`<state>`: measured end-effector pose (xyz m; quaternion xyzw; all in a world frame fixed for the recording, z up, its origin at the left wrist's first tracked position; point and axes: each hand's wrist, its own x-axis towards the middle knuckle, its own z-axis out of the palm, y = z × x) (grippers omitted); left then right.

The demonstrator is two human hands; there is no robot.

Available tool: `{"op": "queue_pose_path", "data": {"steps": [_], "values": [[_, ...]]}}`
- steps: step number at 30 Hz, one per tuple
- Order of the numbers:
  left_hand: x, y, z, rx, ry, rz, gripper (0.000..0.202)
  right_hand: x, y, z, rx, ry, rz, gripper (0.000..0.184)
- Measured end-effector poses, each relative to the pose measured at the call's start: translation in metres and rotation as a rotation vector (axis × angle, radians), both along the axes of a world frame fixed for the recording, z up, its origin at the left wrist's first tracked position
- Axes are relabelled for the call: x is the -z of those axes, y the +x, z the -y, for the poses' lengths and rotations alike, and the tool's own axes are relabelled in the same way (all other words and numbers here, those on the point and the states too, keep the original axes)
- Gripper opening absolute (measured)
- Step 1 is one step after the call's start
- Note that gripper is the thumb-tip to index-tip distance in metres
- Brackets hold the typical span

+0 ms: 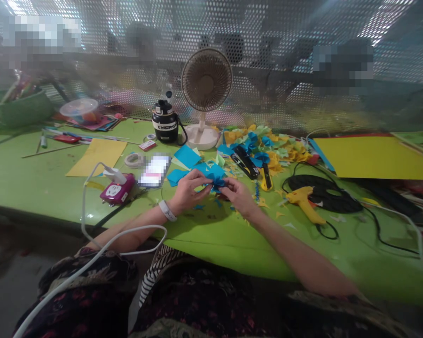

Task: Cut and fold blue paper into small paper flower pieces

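Both hands meet over the green table, pinching a blue paper flower [216,178] between their fingertips. My left hand [190,190] grips its left side, with a white band on the wrist. On the right side, my right hand [240,198] holds it with closed thumb and fingers. The fingers partly hide the folds of the paper. Just behind lie blue paper squares [186,156]. A black stapler [245,162] and a yellow-handled cutter [266,178] rest to the right of the hands, in front of a heap of yellow, green and blue paper pieces [282,150].
A fan [207,82] and a black bottle [165,124] stand at the back. To the left are a phone [154,170], a tape roll [134,160] and a purple power adapter [118,190] with a white cable. A yellow glue gun [307,205] and yellow sheets [380,157] lie right.
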<state>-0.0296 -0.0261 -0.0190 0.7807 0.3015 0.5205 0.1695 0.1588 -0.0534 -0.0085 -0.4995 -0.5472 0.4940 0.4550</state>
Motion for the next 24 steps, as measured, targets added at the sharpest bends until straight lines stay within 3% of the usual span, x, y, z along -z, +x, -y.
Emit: {"op": "queue_pose_path", "data": {"steps": [4,8,10,15,24], "values": [[0.001,0.000,-0.001,-0.018,-0.004,-0.021,0.016,0.005,0.001,0.001,0.143,0.276,0.191,0.048],[0.003,-0.001,-0.002,-0.013,-0.007,-0.037,0.019,0.005,0.005,0.004,0.193,0.702,0.530,0.021],[0.004,0.000,-0.003,-0.002,0.006,-0.038,0.020,0.005,0.007,0.004,0.183,0.820,0.661,0.015],[0.004,0.000,-0.003,-0.001,0.032,-0.104,0.022,0.007,0.010,0.002,0.122,0.922,0.814,0.017],[0.005,-0.004,-0.005,-0.017,0.175,-0.192,0.022,0.006,0.014,0.000,0.052,0.943,0.834,0.015]]}}
